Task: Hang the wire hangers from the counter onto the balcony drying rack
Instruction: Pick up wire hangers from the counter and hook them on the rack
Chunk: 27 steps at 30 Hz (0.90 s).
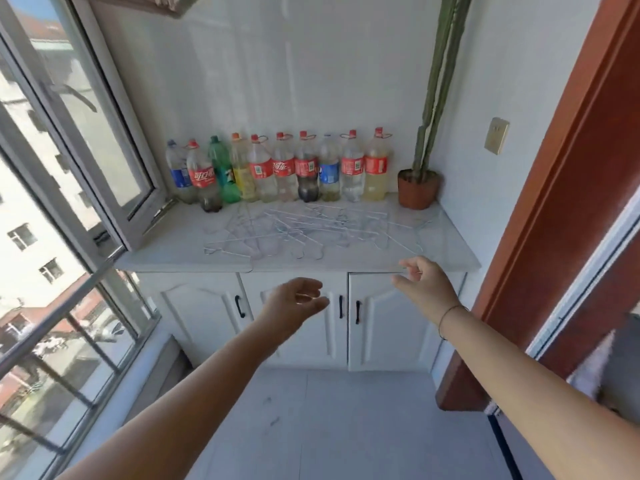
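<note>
Head view: both grips wide and empty, left grip (pixel 298 299), right grip (pixel 420 282); wire hangers (pixel 304 233) tangled on bench (pixel 450 258) just beyond; best lifting one from the edge

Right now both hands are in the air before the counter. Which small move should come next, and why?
Probably reach the right hand forward and down to the wire hangers. They lie tangled in a loose pile on the counter, none lifted yet, and both hands are open and empty. The right hand is nearer the counter edge than the left hand.
</note>
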Each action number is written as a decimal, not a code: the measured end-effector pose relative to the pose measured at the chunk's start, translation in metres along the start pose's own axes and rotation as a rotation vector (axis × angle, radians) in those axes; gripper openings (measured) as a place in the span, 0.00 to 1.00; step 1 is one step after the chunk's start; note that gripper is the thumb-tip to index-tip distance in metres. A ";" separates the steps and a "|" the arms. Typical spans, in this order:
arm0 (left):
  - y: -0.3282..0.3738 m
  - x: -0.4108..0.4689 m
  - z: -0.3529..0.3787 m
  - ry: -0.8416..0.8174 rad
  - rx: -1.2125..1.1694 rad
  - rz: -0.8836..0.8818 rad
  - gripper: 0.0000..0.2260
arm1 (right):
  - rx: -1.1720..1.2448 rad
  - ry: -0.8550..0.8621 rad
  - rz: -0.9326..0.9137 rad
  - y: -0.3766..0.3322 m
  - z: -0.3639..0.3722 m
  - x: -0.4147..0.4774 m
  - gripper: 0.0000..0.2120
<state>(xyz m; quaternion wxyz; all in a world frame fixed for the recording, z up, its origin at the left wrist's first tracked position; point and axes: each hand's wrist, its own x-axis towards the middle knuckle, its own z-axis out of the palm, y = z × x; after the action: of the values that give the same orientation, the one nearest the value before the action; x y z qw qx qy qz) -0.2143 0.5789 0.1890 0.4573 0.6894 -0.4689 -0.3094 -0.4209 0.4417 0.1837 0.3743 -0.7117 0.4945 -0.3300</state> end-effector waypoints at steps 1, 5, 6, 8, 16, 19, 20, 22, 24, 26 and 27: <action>-0.001 0.019 0.004 -0.007 0.002 0.000 0.11 | 0.013 0.011 0.006 0.005 0.000 0.017 0.15; -0.006 0.096 0.019 -0.030 0.013 -0.007 0.10 | 0.050 0.028 0.032 0.025 0.005 0.093 0.15; -0.007 0.116 0.023 -0.031 0.006 -0.010 0.10 | 0.061 0.031 0.037 0.030 0.006 0.114 0.15; -0.008 0.156 0.030 -0.029 -0.001 -0.016 0.11 | 0.070 0.037 0.042 0.038 0.008 0.156 0.14; -0.022 0.287 0.039 0.032 -0.057 -0.124 0.11 | 0.037 -0.032 0.073 0.061 0.033 0.308 0.14; -0.034 0.321 0.038 0.043 -0.056 -0.155 0.11 | 0.019 -0.060 0.099 0.072 0.053 0.350 0.13; -0.039 0.332 0.036 0.046 -0.059 -0.171 0.10 | 0.012 -0.070 0.112 0.076 0.062 0.362 0.13; -0.050 0.353 0.032 0.061 -0.067 -0.199 0.10 | -0.003 -0.092 0.132 0.084 0.079 0.385 0.12; -0.062 0.377 0.027 0.070 -0.067 -0.219 0.10 | -0.015 -0.107 0.145 0.090 0.096 0.408 0.11; -0.073 0.400 0.021 0.071 -0.070 -0.235 0.10 | -0.023 -0.112 0.157 0.092 0.111 0.428 0.10; -0.079 0.412 0.018 0.067 -0.072 -0.238 0.10 | -0.029 -0.117 0.160 0.093 0.119 0.438 0.09</action>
<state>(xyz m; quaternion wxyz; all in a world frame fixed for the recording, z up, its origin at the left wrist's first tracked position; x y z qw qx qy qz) -0.0489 0.2009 0.1098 0.4572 0.7332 -0.3569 -0.3549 -0.2351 0.0281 0.0881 0.4175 -0.6934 0.5316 -0.2497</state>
